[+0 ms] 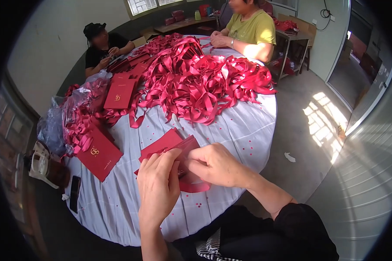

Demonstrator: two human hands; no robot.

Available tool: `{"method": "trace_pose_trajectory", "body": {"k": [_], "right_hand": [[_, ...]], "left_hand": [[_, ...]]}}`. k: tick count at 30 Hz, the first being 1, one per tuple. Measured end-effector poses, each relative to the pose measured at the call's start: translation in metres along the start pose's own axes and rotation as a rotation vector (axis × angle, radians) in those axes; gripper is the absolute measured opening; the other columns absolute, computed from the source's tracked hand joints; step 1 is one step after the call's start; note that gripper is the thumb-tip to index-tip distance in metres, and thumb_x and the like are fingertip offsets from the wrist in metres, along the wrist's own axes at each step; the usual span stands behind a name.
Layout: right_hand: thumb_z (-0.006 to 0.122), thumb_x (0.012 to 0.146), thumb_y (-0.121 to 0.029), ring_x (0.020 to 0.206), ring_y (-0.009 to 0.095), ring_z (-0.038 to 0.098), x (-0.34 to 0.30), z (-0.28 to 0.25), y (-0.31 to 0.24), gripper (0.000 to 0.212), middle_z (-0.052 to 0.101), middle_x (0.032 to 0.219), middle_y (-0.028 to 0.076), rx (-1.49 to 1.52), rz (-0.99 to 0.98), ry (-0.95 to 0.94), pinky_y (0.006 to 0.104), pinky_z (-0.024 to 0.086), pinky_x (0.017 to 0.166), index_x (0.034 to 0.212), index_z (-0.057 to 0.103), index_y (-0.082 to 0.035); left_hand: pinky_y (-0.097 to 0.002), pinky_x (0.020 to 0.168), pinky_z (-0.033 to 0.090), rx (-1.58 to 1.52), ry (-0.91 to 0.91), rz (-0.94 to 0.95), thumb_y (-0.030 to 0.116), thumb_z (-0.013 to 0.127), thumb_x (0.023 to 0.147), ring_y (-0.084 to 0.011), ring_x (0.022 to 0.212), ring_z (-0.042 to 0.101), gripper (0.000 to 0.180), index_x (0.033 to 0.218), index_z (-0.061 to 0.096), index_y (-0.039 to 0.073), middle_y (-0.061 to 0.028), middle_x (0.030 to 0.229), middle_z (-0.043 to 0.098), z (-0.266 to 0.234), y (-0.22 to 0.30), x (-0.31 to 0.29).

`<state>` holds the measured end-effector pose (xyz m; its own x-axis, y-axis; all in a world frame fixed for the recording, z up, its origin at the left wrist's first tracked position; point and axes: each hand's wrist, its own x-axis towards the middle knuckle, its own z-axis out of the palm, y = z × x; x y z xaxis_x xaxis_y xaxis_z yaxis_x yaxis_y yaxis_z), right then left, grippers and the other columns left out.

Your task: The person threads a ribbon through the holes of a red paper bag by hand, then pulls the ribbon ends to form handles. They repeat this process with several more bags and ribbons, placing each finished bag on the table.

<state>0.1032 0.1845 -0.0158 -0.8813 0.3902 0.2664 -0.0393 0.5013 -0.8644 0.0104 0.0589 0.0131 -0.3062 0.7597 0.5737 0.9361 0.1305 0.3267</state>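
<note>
In front of me, a red paper bag (188,143) is held up off the table between my two hands. My left hand (158,180) grips its upper edge with bent fingers. On the other side, my right hand (215,163) pinches at the same edge, where a red ribbon (195,187) hangs in a loop beneath the fingers. Both sets of fingertips are partly hidden, so the exact hold on the ribbon is hard to see. Flat red bags (163,142) lie under and just beyond the hands.
A big heap of red ribbons (196,87) covers the middle of the cloth-covered round table (231,130). Bags (119,92), clear plastic wrapping (85,104), a phone (75,194) and a handbag (50,167) are to the left. Two people (252,30) work across the table.
</note>
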Motion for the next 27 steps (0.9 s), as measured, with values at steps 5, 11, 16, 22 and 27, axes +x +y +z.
{"method": "trace_pose_trajectory", "body": {"k": [5, 11, 16, 22, 27], "right_hand": [[0.053, 0.072, -0.016, 0.056, 0.037, 0.056, 0.000, -0.015, -0.002, 0.021, 0.052, 0.060, 0.023, -0.194, -0.066, -0.027, 0.0421, 0.043, 0.052, 0.061, 0.054, 0.002], [0.050, 0.071, -0.011, 0.050, 0.035, 0.054, 0.012, -0.013, -0.005, 0.022, 0.051, 0.056, 0.024, -0.033, -0.102, -0.097, 0.0416, 0.041, 0.050, 0.058, 0.051, 0.008], [0.053, 0.082, -0.010, 0.050, 0.034, 0.053, -0.004, -0.003, 0.008, 0.025, 0.052, 0.055, 0.021, 0.020, -0.156, 0.070, 0.0405, 0.039, 0.048, 0.063, 0.047, 0.005], [0.058, 0.081, -0.015, 0.058, 0.036, 0.054, -0.012, 0.004, 0.006, 0.018, 0.054, 0.061, 0.017, -0.159, -0.188, 0.198, 0.0426, 0.040, 0.051, 0.074, 0.049, 0.000], [0.067, 0.070, -0.007, 0.086, 0.027, 0.049, -0.012, -0.011, -0.007, 0.027, 0.041, 0.096, 0.011, -0.324, -0.377, 0.372, 0.0350, 0.042, 0.069, 0.090, 0.049, -0.005]], "left_hand": [[-0.0358, 0.064, 0.041, -0.030, 0.017, 0.024, -0.001, 0.058, 0.070, -0.0280, 0.071, 0.055, 0.021, 0.091, 0.059, 0.002, -0.0119, 0.076, 0.059, 0.008, 0.006, 0.001], [-0.0386, 0.073, 0.042, 0.053, 0.036, -0.010, -0.001, 0.053, 0.074, -0.0334, 0.080, 0.056, 0.020, 0.094, 0.058, -0.001, -0.0168, 0.085, 0.059, 0.002, 0.019, -0.007], [-0.0352, 0.076, 0.046, 0.083, -0.091, -0.049, 0.008, 0.054, 0.083, -0.0298, 0.086, 0.059, 0.022, 0.104, 0.060, 0.005, -0.0133, 0.094, 0.063, -0.004, 0.025, 0.000], [-0.0353, 0.075, 0.047, 0.089, -0.074, 0.010, 0.007, 0.054, 0.082, -0.0293, 0.084, 0.060, 0.022, 0.104, 0.060, 0.004, -0.0127, 0.093, 0.063, -0.004, 0.023, -0.002], [-0.0346, 0.071, 0.047, 0.082, -0.066, 0.010, 0.007, 0.055, 0.082, -0.0287, 0.083, 0.060, 0.023, 0.104, 0.058, 0.003, -0.0126, 0.092, 0.063, -0.003, 0.023, -0.003]]}}
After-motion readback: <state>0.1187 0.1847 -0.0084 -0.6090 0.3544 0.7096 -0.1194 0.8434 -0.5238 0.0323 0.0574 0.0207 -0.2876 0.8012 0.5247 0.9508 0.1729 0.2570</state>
